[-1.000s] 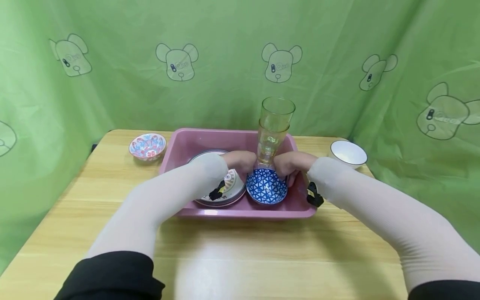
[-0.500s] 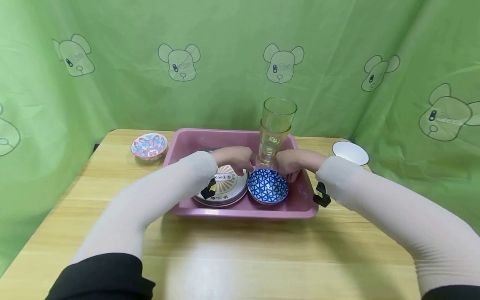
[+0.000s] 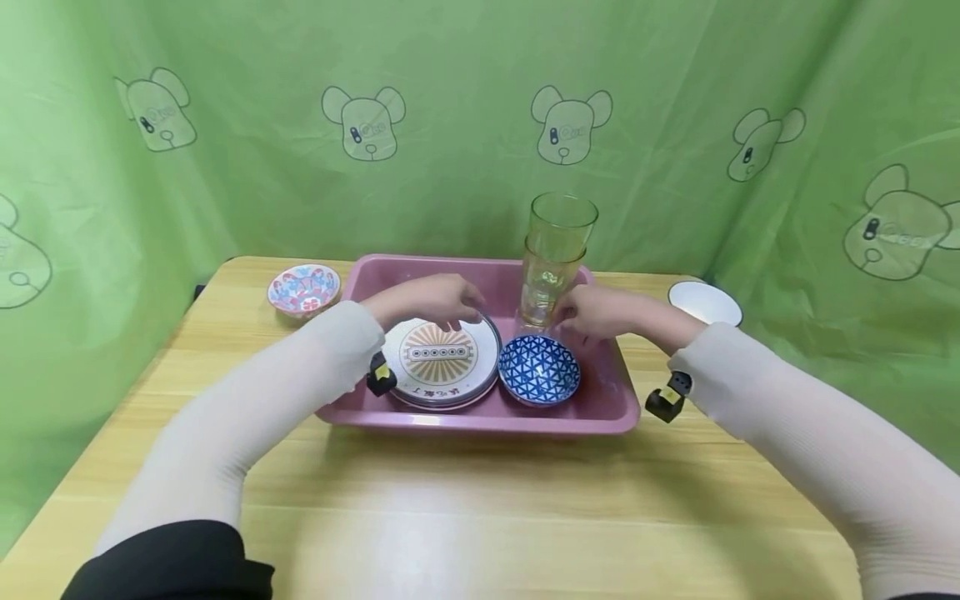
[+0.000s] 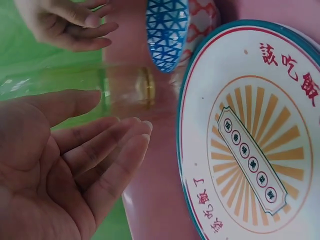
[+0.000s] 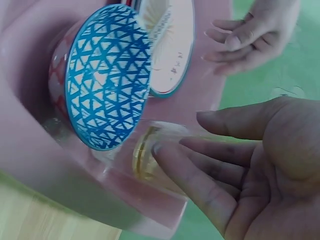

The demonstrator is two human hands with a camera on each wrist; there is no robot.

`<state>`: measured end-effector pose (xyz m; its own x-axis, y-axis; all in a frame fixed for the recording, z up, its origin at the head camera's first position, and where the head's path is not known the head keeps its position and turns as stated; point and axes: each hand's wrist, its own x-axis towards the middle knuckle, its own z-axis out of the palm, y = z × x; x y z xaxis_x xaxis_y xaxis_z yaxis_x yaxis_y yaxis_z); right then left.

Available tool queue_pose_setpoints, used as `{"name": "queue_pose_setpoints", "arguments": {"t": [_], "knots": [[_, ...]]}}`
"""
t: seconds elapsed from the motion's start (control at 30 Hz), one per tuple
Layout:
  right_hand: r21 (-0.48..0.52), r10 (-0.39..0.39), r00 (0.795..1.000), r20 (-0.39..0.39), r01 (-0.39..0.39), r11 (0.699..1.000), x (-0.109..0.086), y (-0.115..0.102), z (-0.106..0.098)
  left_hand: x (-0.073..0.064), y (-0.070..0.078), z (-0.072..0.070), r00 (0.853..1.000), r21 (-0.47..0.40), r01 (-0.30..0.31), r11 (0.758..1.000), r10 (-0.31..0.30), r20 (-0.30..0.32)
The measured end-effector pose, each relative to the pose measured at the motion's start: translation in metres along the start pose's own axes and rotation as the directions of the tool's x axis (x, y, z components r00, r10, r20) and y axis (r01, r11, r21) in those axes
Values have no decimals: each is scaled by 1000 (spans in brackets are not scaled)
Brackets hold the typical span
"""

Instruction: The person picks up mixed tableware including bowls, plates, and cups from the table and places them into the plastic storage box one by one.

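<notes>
A pink tub [image 3: 480, 423] holds a stack of round plates [image 3: 442, 367], a blue-and-white patterned bowl [image 3: 538, 371] and a tall stack of yellowish clear glasses [image 3: 555, 258]. Above the far part of the plates hovers my left hand [image 3: 435, 300], its fingers loosely bent with nothing between them, as the left wrist view shows. My right hand [image 3: 600, 312] is beside the foot of the glasses, behind the bowl. In the right wrist view its thumb and fingers [image 5: 200, 180] are apart and hold nothing. Under the blue bowl a red-patterned outside surface [image 4: 202, 22] shows.
On the wooden table [image 3: 450, 508], a pink-and-blue floral bowl [image 3: 303, 289] stands left of the tub. A white dark-rimmed bowl [image 3: 705, 302] stands to the right, partly hidden by my right forearm. A green curtain [image 3: 457, 183] hangs behind the table.
Both hands have drawn away from the blue bowl. My left hand has moved left and up over the plates, and my right has lifted slightly to the right. The bowl stays in the tub.
</notes>
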<state>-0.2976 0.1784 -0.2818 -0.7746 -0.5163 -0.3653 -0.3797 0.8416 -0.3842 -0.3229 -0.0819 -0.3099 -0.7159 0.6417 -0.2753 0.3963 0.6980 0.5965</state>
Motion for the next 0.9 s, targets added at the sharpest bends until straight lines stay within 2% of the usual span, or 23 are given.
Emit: {"name": "queue_pose_setpoints", "arguments": {"t": [0.13, 0.3, 0.4, 0.53, 0.7, 0.83, 0.9], "knots": [[-6, -46, 995, -88, 46, 999, -10, 3, 0, -17, -10, -3, 999, -19, -14, 1000, 13, -42], [26, -6, 977, -211, 11, 1000, -23, 11, 2, -35, -22, -7, 993, -23, -20, 1000, 17, -115], [82, 24, 962, -272, -2, 997, -30, 16, 3, -48, -30, -9, 985, -85, -22, 996, 7, -171], [126, 54, 941, -335, -12, 992, -39, 28, 6, -65, -41, -12, 972, -202, -31, 979, -17, -233], [193, 94, 908, -407, -15, 981, -49, 43, 11, -82, -56, -13, 947, -318, -54, 946, -53, -318], [277, 144, 876, -460, -12, 961, -50, 56, 19, -98, -67, -16, 917, -411, -90, 907, -85, -390], [318, 167, 865, -473, -9, 948, -49, 62, 25, -106, -73, -16, 897, -445, -99, 890, -113, -427]]}}
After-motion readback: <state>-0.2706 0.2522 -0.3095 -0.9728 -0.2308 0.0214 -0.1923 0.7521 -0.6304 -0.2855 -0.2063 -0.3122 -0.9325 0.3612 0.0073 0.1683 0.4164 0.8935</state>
